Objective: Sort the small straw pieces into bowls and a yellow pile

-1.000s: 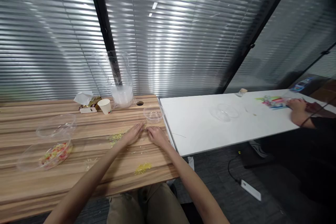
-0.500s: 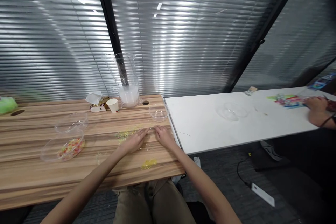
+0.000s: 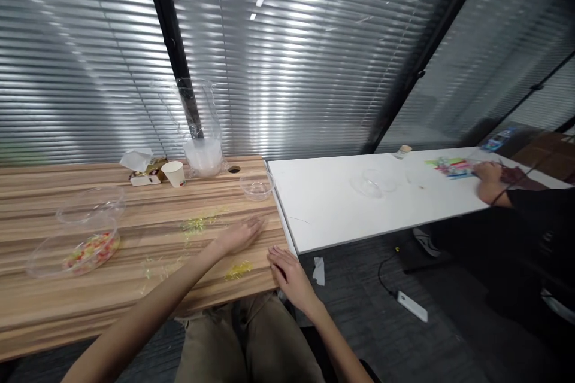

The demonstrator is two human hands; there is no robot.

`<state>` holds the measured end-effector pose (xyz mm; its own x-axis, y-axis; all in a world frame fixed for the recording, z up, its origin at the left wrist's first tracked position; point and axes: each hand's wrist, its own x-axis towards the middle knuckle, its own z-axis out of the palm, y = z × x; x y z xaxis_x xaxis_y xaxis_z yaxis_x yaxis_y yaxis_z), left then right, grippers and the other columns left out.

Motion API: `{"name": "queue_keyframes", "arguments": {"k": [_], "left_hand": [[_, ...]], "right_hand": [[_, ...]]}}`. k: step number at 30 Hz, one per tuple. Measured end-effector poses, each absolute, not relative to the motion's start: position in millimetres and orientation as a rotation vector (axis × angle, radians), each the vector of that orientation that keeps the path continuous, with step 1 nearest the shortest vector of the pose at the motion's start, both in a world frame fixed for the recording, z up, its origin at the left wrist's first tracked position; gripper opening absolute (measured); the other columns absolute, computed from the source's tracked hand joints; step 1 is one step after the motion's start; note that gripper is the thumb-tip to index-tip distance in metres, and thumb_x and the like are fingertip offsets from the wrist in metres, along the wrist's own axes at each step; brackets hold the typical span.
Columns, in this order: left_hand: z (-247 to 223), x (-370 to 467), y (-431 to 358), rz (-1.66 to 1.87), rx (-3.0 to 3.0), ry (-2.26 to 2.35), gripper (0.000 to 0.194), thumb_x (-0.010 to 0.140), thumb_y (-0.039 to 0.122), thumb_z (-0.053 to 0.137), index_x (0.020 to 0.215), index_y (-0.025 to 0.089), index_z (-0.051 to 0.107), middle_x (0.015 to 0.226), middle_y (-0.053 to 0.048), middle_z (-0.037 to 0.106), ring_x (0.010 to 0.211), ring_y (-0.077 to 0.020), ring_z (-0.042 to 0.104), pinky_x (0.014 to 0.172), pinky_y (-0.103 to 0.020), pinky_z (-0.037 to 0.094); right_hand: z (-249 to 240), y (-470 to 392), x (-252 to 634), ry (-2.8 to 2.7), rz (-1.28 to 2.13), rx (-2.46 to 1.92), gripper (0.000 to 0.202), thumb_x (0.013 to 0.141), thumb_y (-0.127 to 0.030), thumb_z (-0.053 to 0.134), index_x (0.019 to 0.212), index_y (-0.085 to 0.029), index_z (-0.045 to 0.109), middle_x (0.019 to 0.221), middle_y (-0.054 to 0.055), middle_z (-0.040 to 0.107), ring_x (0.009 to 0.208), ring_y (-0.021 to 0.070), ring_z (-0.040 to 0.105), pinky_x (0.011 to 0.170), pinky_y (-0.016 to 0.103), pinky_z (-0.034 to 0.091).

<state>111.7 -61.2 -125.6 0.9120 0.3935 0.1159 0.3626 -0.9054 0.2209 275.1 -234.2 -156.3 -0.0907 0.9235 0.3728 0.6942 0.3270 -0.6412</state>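
My left hand (image 3: 241,234) lies low on the wood-grain table, its fingers stretched out toward the right edge. Closer to me, at the table's right front corner, my right hand (image 3: 290,275) rests with fingers extended and thumb apart. Nothing shows in either hand. Left of my left hand is a scatter of yellow-green shreds (image 3: 197,224). A small heap of yellow bits (image 3: 239,270) lies between my left forearm and my right hand. Beyond my left hand stands a clear round plastic bowl (image 3: 257,190). Paler scraps (image 3: 155,269) are strewn beside my left forearm.
At left, a clear container holds red and yellow pieces (image 3: 92,251), with another clear container (image 3: 90,206) behind. A tissue box (image 3: 147,173), paper cup (image 3: 174,174) and clear pitcher (image 3: 204,157) stand farther back. Another person's hand (image 3: 489,172) works on the white table (image 3: 323,203).
My hands have parted. My right hand has come back toward me to the front corner, while my left hand has flattened toward the right edge. The view has swung right.
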Motion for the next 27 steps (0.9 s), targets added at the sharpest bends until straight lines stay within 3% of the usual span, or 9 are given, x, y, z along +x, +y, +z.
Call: {"name": "queue_keyframes", "arguments": {"k": [9,16,23,27], "left_hand": [[-111.5,71.1,-136.7,0.163,2.838,0.444,0.039,0.099,0.024,0.033,0.135,0.016,0.047,0.131,-0.013,0.057,0.122,-0.0226,0.053,0.103,-0.037,0.043],[-112.0,24.7,-158.1,0.462,2.486,0.876,0.043,0.100,0.034,0.029,0.139,0.022,0.044,0.141,-0.004,0.048,0.131,-0.0195,0.043,0.110,-0.040,0.035],[-132.9,23.0,-170.6,0.427,2.485,0.918,0.053,0.100,0.038,0.033,0.150,0.024,0.021,0.151,-0.007,0.030,0.138,-0.0209,0.032,0.112,-0.041,0.033],[-139.5,39.4,-180.4,0.377,2.595,0.863,0.056,0.100,0.038,0.036,0.151,0.024,0.016,0.152,-0.008,0.028,0.139,-0.0224,0.029,0.112,-0.043,0.032]], "right_hand": [[-151.5,-262.0,263.4,-1.830,0.362,-1.519,0.038,0.092,-0.013,0.042,0.126,-0.014,0.059,0.133,0.011,0.055,0.127,0.0246,0.047,0.110,0.050,0.036],[-141.8,-249.1,250.6,-1.810,0.545,-1.425,0.035,0.095,-0.020,0.045,0.124,-0.014,0.062,0.131,0.012,0.056,0.128,0.0244,0.047,0.110,0.044,0.037],[-133.9,-239.4,240.4,-1.705,0.793,-1.273,0.035,0.095,-0.028,0.048,0.128,-0.019,0.059,0.131,0.009,0.057,0.122,0.0214,0.054,0.106,0.040,0.042],[-135.5,-238.5,239.9,-1.624,0.830,-1.253,0.037,0.095,-0.028,0.049,0.130,-0.020,0.057,0.132,0.009,0.056,0.123,0.0218,0.052,0.107,0.042,0.041]]}}
